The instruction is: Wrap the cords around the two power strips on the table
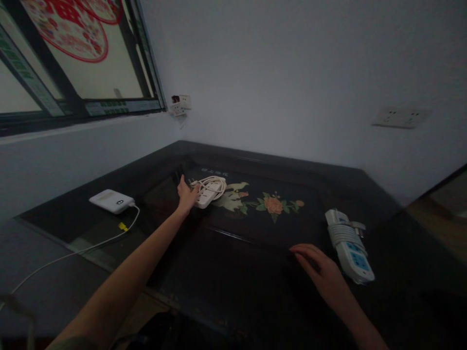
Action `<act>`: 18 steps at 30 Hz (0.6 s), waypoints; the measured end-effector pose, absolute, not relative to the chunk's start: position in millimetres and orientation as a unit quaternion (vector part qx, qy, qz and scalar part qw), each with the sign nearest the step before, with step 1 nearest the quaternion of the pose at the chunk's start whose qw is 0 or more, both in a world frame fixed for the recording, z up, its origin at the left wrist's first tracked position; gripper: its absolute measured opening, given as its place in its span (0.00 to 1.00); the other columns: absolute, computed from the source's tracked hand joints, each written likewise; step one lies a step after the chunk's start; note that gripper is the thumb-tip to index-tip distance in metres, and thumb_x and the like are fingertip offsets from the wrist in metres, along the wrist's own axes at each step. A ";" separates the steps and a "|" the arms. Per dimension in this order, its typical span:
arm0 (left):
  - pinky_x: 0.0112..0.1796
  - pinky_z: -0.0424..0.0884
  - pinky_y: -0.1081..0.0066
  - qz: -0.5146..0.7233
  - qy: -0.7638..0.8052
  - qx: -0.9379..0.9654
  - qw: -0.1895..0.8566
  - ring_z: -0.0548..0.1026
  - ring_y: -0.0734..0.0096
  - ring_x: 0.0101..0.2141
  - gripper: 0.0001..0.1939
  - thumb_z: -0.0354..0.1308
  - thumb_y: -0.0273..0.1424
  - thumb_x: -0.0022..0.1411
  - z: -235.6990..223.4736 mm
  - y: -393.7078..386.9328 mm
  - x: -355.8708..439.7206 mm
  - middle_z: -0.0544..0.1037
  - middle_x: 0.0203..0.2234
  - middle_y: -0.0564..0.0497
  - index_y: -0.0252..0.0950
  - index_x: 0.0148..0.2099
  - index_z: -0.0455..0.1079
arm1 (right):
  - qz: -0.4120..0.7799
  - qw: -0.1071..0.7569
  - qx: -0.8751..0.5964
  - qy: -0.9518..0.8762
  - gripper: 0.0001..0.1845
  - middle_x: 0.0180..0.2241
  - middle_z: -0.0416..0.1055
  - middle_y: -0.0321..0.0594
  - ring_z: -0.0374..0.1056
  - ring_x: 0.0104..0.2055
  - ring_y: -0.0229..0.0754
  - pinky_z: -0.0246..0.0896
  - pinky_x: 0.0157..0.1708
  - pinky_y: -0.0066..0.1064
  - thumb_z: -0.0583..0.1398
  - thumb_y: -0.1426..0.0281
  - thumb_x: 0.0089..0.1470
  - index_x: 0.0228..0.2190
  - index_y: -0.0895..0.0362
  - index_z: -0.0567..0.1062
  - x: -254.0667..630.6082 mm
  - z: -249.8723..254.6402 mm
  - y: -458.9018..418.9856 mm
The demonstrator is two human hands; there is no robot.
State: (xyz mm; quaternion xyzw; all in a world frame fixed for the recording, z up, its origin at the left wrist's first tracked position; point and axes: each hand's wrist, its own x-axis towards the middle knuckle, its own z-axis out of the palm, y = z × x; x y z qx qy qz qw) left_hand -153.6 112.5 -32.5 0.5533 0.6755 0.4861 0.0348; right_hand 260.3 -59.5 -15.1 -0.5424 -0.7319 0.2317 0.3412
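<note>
At the far left of the dark tabletop, my left hand reaches to a white power strip with a pale cord coiled over it. The thumb touches the strip's left edge, while the fingers are spread away from it. A plug on that cord shows between thumb and fingers. My right hand is low over the front right of the table, its thumb and fingers slightly parted and nothing between them. Right of it lies another white power strip with blue sockets, its grey cord wound around the body.
A white box-shaped device sits at the left, with a white cable running off the table's edge. Wall sockets are on the right, more outlets by the corner. A window stands at upper left.
</note>
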 end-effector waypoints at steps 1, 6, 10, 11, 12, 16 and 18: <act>0.60 0.48 0.47 0.476 0.668 0.572 0.018 0.53 0.49 0.62 0.36 0.52 0.33 0.61 -27.5 107.3 -152.2 0.56 0.61 0.32 0.31 0.67 0.44 | 0.227 0.350 -0.547 -0.726 0.14 0.39 0.76 0.44 0.72 0.43 0.49 0.67 0.46 0.43 0.55 0.60 0.57 0.35 0.52 0.78 264.1 -13.9 -60.1; 0.62 0.44 0.53 0.335 0.581 0.741 -0.032 0.57 0.55 0.61 0.26 0.59 0.37 0.57 -12.8 83.8 -133.5 0.63 0.60 0.49 0.46 0.58 0.64 | 0.203 0.374 -0.569 -0.704 0.16 0.38 0.76 0.44 0.73 0.42 0.49 0.69 0.44 0.42 0.54 0.59 0.56 0.35 0.53 0.78 278.2 -9.1 -64.6; 0.59 0.50 0.45 0.188 0.567 0.793 -0.119 0.56 0.50 0.61 0.25 0.55 0.31 0.60 -20.1 80.5 -121.4 0.64 0.59 0.44 0.43 0.60 0.63 | 0.190 0.376 -0.574 -0.702 0.15 0.38 0.77 0.43 0.73 0.42 0.48 0.70 0.43 0.40 0.55 0.59 0.56 0.34 0.53 0.78 280.2 -8.9 -68.5; 0.58 0.54 0.48 0.184 0.571 0.791 -0.121 0.56 0.51 0.61 0.24 0.54 0.29 0.60 -22.7 81.5 -120.1 0.66 0.58 0.44 0.42 0.59 0.63 | 0.189 0.375 -0.575 -0.702 0.15 0.37 0.77 0.43 0.73 0.41 0.48 0.70 0.42 0.40 0.55 0.59 0.55 0.34 0.53 0.78 280.5 -9.6 -69.3; 0.57 0.57 0.50 0.186 0.575 0.788 -0.121 0.57 0.52 0.61 0.23 0.53 0.27 0.61 -25.0 82.8 -119.3 0.67 0.57 0.44 0.42 0.59 0.64 | 0.191 0.375 -0.576 -0.700 0.15 0.37 0.77 0.43 0.74 0.40 0.48 0.70 0.41 0.39 0.55 0.59 0.55 0.33 0.53 0.78 281.0 -10.5 -70.0; 0.54 0.62 0.54 0.184 0.587 0.778 -0.129 0.57 0.53 0.60 0.23 0.51 0.26 0.61 -30.0 88.4 -118.5 0.68 0.56 0.43 0.41 0.59 0.64 | 0.206 0.371 -0.586 -0.690 0.16 0.36 0.77 0.43 0.74 0.39 0.48 0.71 0.39 0.38 0.55 0.58 0.55 0.33 0.53 0.78 284.1 -13.6 -73.7; 0.54 0.63 0.54 0.185 0.594 0.772 -0.130 0.57 0.52 0.60 0.23 0.51 0.25 0.61 -30.5 90.9 -118.6 0.68 0.55 0.43 0.41 0.58 0.64 | 0.208 0.369 -0.593 -0.685 0.16 0.37 0.77 0.43 0.74 0.39 0.48 0.71 0.39 0.38 0.54 0.58 0.55 0.33 0.53 0.78 285.2 -14.0 -75.7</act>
